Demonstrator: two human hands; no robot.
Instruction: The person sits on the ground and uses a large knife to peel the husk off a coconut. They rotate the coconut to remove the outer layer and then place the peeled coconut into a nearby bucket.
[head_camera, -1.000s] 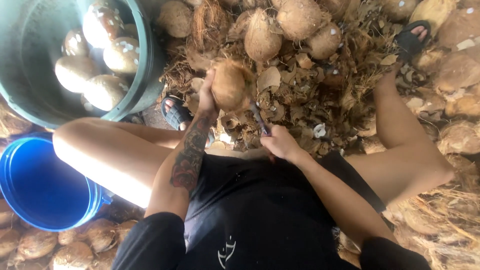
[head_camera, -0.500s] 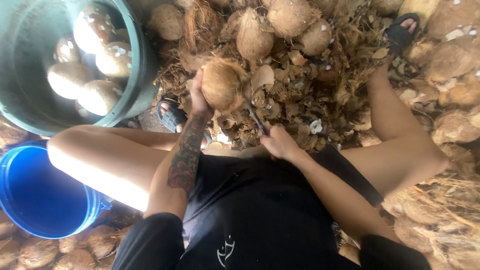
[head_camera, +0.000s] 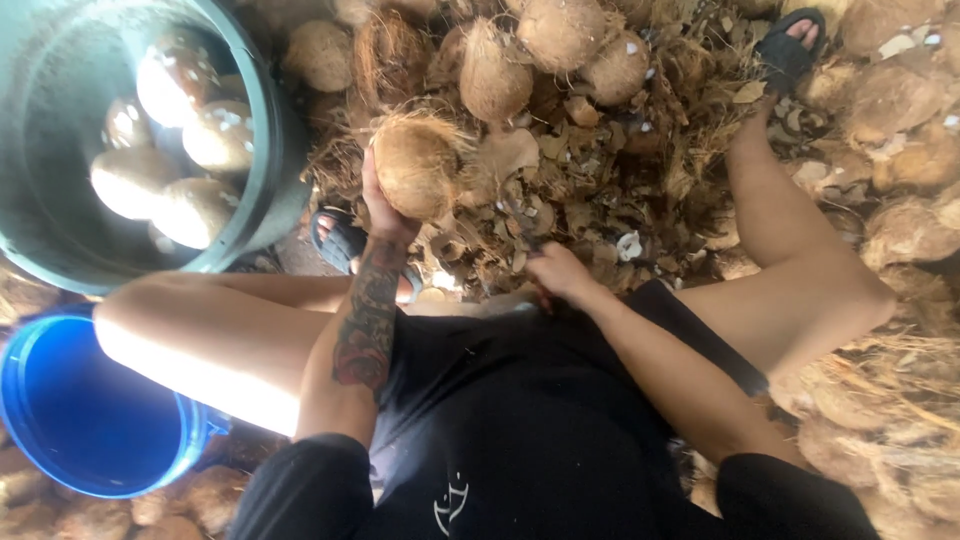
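Observation:
My left hand (head_camera: 383, 207) grips a brown, fibrous coconut (head_camera: 415, 162) from below and holds it up in front of me. My right hand (head_camera: 556, 272) is closed around the handle of a small dark knife (head_camera: 520, 222), whose blade points away toward the husk pile. The knife tip is a short way to the right of the coconut and does not touch it. I sit low with both knees spread, in a black shirt and shorts.
A green tub (head_camera: 262, 120) at upper left holds several peeled pale coconuts (head_camera: 135, 182). A blue bucket (head_camera: 70, 400) stands at lower left. Husk scraps (head_camera: 640, 170) and unpeeled coconuts (head_camera: 560, 30) cover the ground ahead and right. My sandalled feet (head_camera: 345, 240) rest among them.
The coconut in my left hand has shifted slightly left and lower in view. My right hand with the knife has stayed near my lap.

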